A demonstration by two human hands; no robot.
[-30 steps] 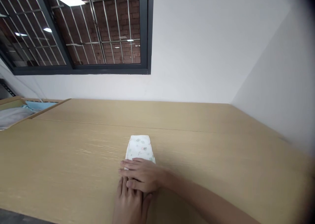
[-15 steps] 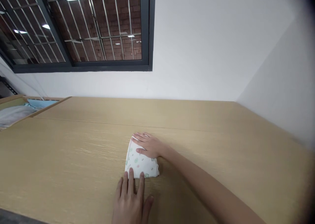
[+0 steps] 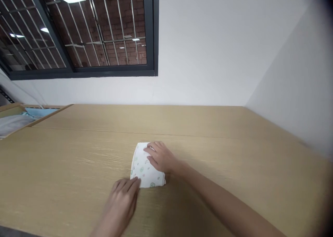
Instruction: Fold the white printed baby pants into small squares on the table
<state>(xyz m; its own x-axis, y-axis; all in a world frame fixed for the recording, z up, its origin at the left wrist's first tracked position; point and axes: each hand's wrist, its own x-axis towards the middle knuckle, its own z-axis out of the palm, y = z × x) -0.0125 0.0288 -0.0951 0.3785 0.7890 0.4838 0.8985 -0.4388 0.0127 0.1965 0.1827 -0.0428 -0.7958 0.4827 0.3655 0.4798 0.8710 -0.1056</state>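
Note:
A small folded cloth, white with little green and pink prints, lies flat on the wooden tabletop. At its lower left corner, my left hand has its fingers closed together on the fabric; the thumb is mostly hidden beneath them. My right hand rests over the cloth's upper right part. Its fingers are bent but apart from the thumb, with the tips on the fabric. The cloth's upper right edge is covered by that hand.
The wide light-wood table has a seam across its far part. At the far left is an open wooden compartment with blue and whitish fabric inside. White walls stand behind and to the right, with a barred window upper left.
My left hand has swung left from below the cloth, its spread fingers closing at the lower left corner. My right hand has drawn slightly right and its flat fingers have bent.

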